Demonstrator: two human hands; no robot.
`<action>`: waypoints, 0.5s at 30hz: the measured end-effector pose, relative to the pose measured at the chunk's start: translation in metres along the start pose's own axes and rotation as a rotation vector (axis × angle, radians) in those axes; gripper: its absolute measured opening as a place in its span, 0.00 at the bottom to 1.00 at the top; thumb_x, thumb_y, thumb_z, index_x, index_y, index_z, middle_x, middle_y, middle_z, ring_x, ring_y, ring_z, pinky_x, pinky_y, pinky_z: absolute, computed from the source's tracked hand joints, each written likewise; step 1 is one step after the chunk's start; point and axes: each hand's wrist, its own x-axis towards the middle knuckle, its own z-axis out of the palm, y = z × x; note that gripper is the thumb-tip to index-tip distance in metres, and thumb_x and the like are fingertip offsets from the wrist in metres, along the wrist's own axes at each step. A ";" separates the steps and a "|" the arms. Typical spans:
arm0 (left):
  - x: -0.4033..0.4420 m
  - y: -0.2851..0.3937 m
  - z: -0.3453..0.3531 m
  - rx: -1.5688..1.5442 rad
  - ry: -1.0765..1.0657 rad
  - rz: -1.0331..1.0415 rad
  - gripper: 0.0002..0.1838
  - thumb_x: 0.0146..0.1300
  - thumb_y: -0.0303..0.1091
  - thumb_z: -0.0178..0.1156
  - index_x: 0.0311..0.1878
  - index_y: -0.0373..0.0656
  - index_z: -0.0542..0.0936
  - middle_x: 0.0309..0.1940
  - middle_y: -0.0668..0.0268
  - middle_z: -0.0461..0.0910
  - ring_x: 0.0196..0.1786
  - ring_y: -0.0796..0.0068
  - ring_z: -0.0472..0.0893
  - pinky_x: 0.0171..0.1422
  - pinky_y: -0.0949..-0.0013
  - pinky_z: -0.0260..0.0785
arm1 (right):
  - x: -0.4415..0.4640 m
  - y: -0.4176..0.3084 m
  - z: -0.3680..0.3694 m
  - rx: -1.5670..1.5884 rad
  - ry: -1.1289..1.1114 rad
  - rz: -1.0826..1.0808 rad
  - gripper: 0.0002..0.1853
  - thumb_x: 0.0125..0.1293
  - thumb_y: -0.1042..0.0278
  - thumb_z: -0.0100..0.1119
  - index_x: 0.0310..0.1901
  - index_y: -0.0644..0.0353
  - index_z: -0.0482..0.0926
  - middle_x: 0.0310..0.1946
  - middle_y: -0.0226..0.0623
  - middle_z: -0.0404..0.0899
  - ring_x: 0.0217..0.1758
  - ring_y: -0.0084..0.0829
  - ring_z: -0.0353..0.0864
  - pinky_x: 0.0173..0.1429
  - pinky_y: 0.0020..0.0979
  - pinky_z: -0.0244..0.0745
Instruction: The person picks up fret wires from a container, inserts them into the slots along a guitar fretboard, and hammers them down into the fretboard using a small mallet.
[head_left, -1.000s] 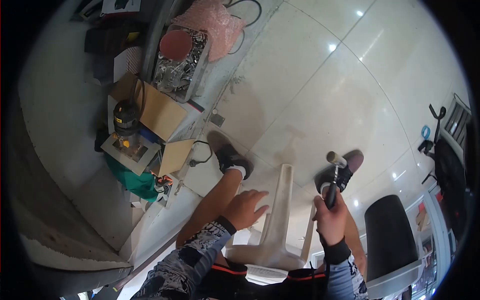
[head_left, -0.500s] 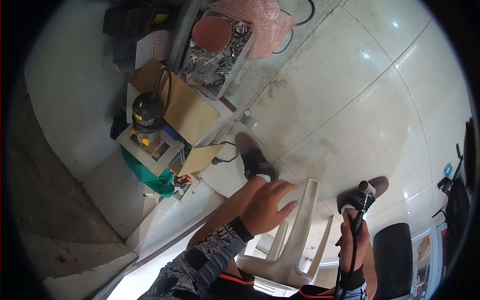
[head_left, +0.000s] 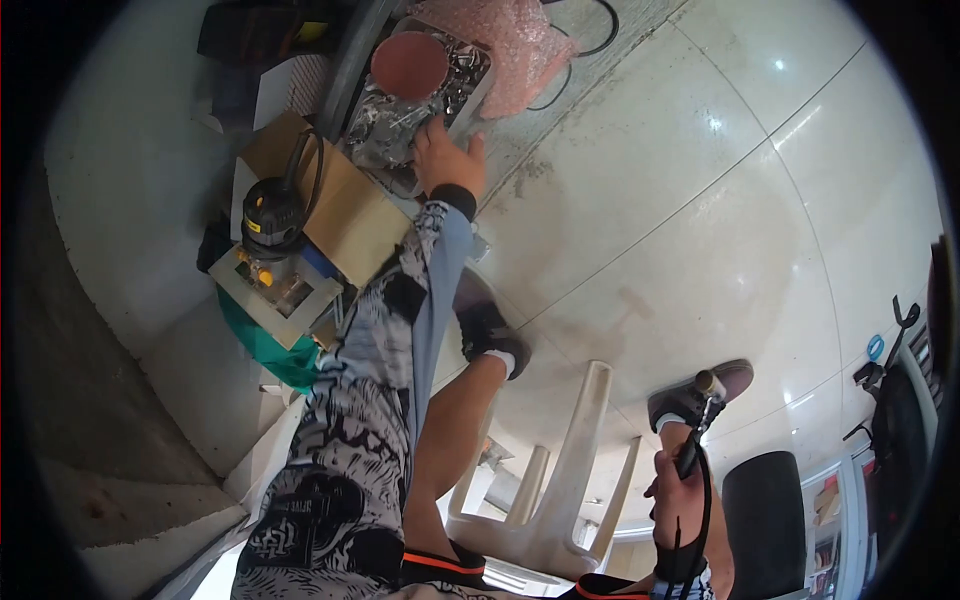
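My left hand (head_left: pixel 446 160) reaches over the near right side of a grey tray (head_left: pixel 470 110) of small metal parts and clear plastic bags (head_left: pixel 385 128). Its fingers are apart, and the fingertips are at the bags; whether they touch is unclear. A round reddish lid or bowl (head_left: pixel 409 66) lies on the parts just beyond. At the lower right, my right hand (head_left: pixel 679 490) is wrapped round the black handle of a hammer-like tool (head_left: pixel 709 386), its metal head pointing up and away from me.
A black power tool (head_left: pixel 273 214) stands by an open cardboard box (head_left: pixel 355 225), left of my left sleeve. Pink bubble wrap (head_left: pixel 520 50) lies beyond the tray. An upturned pale plastic stool (head_left: pixel 575 470) is between my legs. A black seat (head_left: pixel 765 520) stands at right.
My left hand has moved from above the stool up and left to the tray, its arm now stretched out. My right hand still holds the tool low at the right.
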 end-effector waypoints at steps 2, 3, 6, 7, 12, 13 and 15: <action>0.026 0.000 0.012 0.022 -0.043 -0.060 0.28 0.60 0.39 0.67 0.62 0.42 0.73 0.60 0.51 0.74 0.63 0.48 0.73 0.67 0.48 0.64 | 0.005 0.008 -0.007 0.033 -0.002 0.061 0.16 0.63 0.72 0.62 0.50 0.67 0.71 0.24 0.27 0.70 0.21 0.17 0.71 0.22 0.23 0.70; 0.031 -0.010 0.024 0.020 -0.033 -0.010 0.25 0.60 0.40 0.67 0.58 0.40 0.77 0.56 0.50 0.76 0.60 0.47 0.75 0.63 0.50 0.67 | 0.007 0.008 -0.008 0.026 -0.002 0.054 0.15 0.64 0.71 0.63 0.48 0.67 0.71 0.24 0.27 0.70 0.21 0.18 0.72 0.22 0.23 0.71; 0.035 -0.020 0.033 -0.049 0.019 0.028 0.18 0.61 0.38 0.66 0.49 0.37 0.82 0.49 0.49 0.80 0.53 0.47 0.79 0.58 0.55 0.72 | 0.008 0.012 -0.013 0.034 0.000 0.035 0.14 0.64 0.71 0.63 0.45 0.66 0.71 0.24 0.28 0.70 0.20 0.19 0.72 0.22 0.24 0.71; 0.034 -0.020 0.034 -0.048 0.052 0.046 0.16 0.61 0.37 0.66 0.49 0.38 0.82 0.50 0.50 0.80 0.55 0.48 0.79 0.58 0.52 0.70 | 0.008 0.015 -0.015 0.059 0.012 0.018 0.13 0.64 0.70 0.64 0.44 0.66 0.71 0.24 0.29 0.70 0.20 0.20 0.73 0.22 0.25 0.71; 0.033 0.004 0.048 0.042 0.151 0.075 0.13 0.60 0.35 0.66 0.46 0.41 0.83 0.49 0.57 0.81 0.57 0.53 0.78 0.57 0.41 0.63 | 0.005 0.008 -0.023 0.058 -0.001 -0.018 0.10 0.64 0.73 0.63 0.42 0.59 0.71 0.21 0.26 0.67 0.16 0.17 0.66 0.20 0.21 0.64; 0.030 0.013 0.055 0.007 0.168 0.096 0.11 0.58 0.33 0.66 0.44 0.43 0.83 0.48 0.59 0.81 0.57 0.54 0.77 0.55 0.40 0.61 | 0.004 0.005 -0.025 0.056 -0.010 0.003 0.10 0.64 0.73 0.63 0.42 0.59 0.71 0.20 0.26 0.67 0.16 0.18 0.66 0.20 0.21 0.64; 0.035 0.044 0.064 -0.031 0.194 0.127 0.09 0.56 0.32 0.66 0.41 0.45 0.83 0.45 0.61 0.80 0.56 0.54 0.76 0.53 0.41 0.58 | 0.007 0.003 -0.027 0.090 -0.011 0.005 0.10 0.62 0.75 0.63 0.41 0.59 0.70 0.19 0.26 0.67 0.15 0.18 0.66 0.19 0.21 0.63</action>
